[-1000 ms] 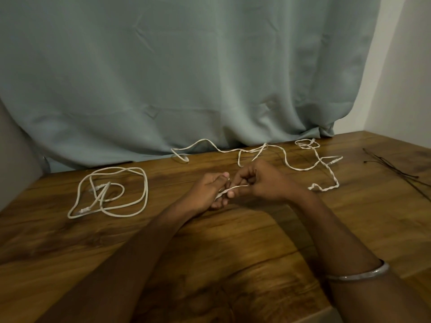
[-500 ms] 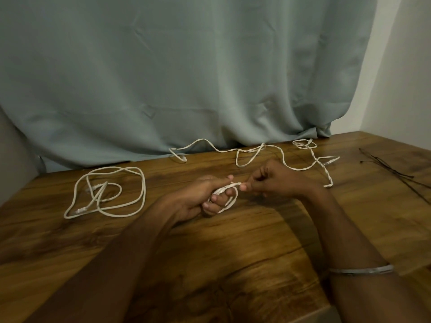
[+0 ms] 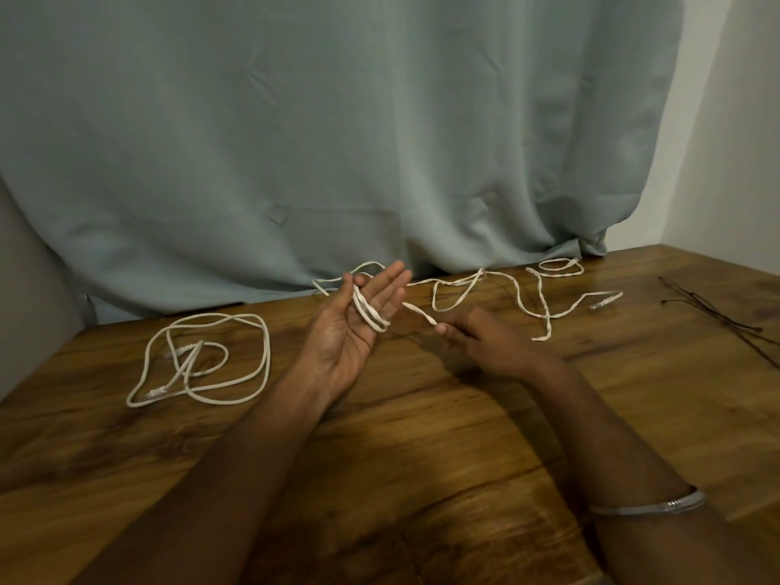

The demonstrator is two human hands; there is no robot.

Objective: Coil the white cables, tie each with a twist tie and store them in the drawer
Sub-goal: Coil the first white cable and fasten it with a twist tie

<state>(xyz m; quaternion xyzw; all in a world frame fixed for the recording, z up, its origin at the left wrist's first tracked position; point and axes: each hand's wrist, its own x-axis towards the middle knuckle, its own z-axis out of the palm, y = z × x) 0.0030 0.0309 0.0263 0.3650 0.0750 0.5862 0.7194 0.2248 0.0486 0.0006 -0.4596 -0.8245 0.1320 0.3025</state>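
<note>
Dim, warm indoor lighting; soft shadows are falling on the bench (image 3: 422, 437) below each hand; edges are bowing slightly.

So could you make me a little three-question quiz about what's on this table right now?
1. True or false: the left hand has cable looped round its straight fingers.
2. What does the right hand pinch? A) a twist tie B) the cable C) nothing
3. Where do the dark twist ties lie?

Key: 1 true. 2 B. 3 Untouched at the table's far right, away from both hands; the second cable lies at left.
</note>
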